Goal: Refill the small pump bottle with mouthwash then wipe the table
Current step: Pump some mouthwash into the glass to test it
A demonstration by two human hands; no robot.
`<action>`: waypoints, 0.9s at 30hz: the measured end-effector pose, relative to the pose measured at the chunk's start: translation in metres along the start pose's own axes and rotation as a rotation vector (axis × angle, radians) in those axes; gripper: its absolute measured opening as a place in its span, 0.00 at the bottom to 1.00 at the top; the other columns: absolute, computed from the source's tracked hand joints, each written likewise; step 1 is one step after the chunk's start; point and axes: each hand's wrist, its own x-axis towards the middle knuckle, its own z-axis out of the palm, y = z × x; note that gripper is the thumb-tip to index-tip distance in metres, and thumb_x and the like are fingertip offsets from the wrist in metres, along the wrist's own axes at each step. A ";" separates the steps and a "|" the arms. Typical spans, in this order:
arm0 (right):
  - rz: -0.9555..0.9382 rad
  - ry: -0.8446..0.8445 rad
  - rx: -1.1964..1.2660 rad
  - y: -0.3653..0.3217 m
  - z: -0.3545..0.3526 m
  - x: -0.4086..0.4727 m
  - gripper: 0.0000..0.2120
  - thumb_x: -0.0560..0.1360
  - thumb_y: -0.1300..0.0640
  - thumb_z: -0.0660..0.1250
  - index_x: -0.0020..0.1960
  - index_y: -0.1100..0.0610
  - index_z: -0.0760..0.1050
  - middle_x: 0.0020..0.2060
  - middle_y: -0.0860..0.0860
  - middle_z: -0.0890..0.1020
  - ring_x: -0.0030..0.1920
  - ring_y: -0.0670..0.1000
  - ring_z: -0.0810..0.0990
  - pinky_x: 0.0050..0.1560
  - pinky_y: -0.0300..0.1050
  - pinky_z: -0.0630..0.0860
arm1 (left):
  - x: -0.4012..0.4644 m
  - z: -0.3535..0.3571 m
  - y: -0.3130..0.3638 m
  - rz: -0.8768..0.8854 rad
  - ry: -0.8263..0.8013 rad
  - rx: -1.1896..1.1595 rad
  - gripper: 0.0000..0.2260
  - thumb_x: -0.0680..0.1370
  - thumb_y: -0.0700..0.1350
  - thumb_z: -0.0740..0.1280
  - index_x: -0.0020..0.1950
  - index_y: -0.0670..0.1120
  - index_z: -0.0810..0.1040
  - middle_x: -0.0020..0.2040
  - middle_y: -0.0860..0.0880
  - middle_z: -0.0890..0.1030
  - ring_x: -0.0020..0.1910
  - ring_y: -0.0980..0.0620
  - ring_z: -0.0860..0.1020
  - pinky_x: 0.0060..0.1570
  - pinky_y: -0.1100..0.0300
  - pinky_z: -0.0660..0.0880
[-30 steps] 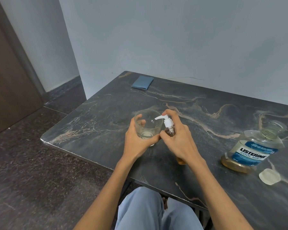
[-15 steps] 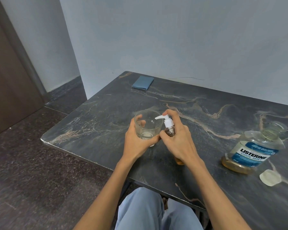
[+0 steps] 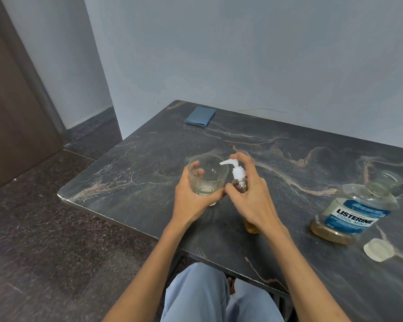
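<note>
My right hand [image 3: 251, 201] grips the small pump bottle [image 3: 239, 182], index finger on top of its white pump head, whose spout points left over the rim of a clear glass [image 3: 207, 175]. The bottle's amber base shows below my wrist. My left hand [image 3: 191, 201] is wrapped around the glass, which holds a little pale liquid at the bottom. The Listerine mouthwash bottle [image 3: 356, 212] stands uncapped at the right with amber liquid low inside. Its clear cap [image 3: 378, 249] lies in front of it. A folded blue cloth [image 3: 200, 116] lies at the far left of the dark marble table [image 3: 135, 173].
The table's back edge meets a grey wall. Its left corner and front edge border dark floor, with a brown door at far left. My knees in light blue trousers sit under the front edge.
The pump head stands slightly higher than before. Both hands, the glass and the bottle stay in place.
</note>
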 end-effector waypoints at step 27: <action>0.023 0.008 -0.182 -0.012 0.003 -0.001 0.26 0.68 0.58 0.63 0.60 0.37 0.62 0.30 0.44 0.72 0.30 0.49 0.71 0.36 0.51 0.75 | 0.001 0.000 0.000 -0.014 -0.003 -0.003 0.38 0.55 0.57 0.75 0.64 0.57 0.68 0.55 0.58 0.77 0.55 0.66 0.75 0.53 0.68 0.73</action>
